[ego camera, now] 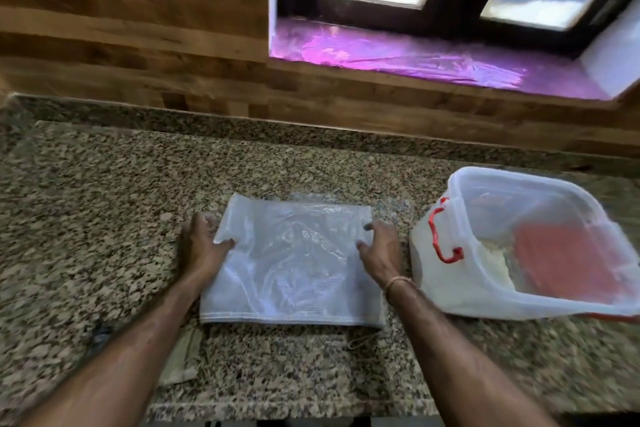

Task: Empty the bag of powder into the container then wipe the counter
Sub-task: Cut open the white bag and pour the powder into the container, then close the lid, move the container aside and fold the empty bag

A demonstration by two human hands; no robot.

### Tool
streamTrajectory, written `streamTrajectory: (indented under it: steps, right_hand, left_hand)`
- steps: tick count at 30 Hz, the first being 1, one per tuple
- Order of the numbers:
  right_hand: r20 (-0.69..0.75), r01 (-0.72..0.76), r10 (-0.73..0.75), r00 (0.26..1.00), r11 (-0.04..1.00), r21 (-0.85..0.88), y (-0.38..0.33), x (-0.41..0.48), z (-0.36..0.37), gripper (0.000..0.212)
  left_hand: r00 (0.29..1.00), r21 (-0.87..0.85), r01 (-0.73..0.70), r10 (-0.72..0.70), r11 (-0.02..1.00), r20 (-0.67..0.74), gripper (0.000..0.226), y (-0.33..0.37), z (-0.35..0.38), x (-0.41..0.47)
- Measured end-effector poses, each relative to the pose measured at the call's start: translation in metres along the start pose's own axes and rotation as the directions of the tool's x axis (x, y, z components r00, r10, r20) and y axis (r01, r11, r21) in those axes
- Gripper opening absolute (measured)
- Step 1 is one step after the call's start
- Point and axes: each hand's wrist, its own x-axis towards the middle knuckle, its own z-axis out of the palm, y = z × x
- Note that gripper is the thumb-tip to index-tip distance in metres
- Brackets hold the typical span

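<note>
A flat, limp white woven bag [294, 263] lies on the speckled granite counter [104, 204], its stitched end toward me. My left hand [201, 246] pinches the bag's left edge. My right hand [381, 253] grips its right edge; a thin band circles that wrist. To the right stands a translucent plastic container [526, 246] with red latch handles [440, 236], open on top. White powder [493, 255] lies inside it, and something reddish shows through the bottom.
A wood-panelled wall [138, 28] rises behind the counter. A window sill covered with purple plastic [398, 52] sits at the upper right. A beige scrap [187, 357] lies on the counter by my left forearm. The counter's front edge runs along the bottom.
</note>
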Motion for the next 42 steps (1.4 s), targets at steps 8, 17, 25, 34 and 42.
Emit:
streamTrajectory:
  steps: [8, 17, 25, 34, 42]
  right_hand:
    - [-0.258, 0.385, -0.333, 0.907, 0.904, 0.188, -0.059, -0.011, -0.084, 0.033]
    - [-0.434, 0.535, -0.419, 0.798, 0.823, 0.19, 0.034, -0.008, -0.253, 0.031]
    - [-0.43, 0.251, -0.155, 0.89, 0.952, 0.177, 0.253, 0.02, -0.365, 0.034]
    - [-0.098, -0.146, 0.153, 0.983, 0.987, 0.071, 0.409, 0.046, -0.36, 0.068]
    - [0.015, -0.546, 0.548, 0.836, 0.831, 0.102, 0.527, 0.083, -0.331, 0.114]
  left_hand:
    - [0.946, -0.086, -0.322, 0.317, 0.943, -0.061, 0.051, 0.139, 0.003, -0.025]
    - [0.814, -0.107, -0.581, 0.578, 0.807, -0.06, 0.05, 0.293, 0.067, -0.132]
    - [0.815, -0.068, -0.577, 0.579, 0.814, 0.019, 0.059, 0.407, 0.216, -0.275]
    - [0.881, 0.162, -0.44, 0.389, 0.883, 0.268, 0.078, 0.454, 0.313, -0.34]
    - [0.882, 0.184, -0.466, 0.438, 0.865, 0.174, 0.06, 0.461, 0.322, -0.352]
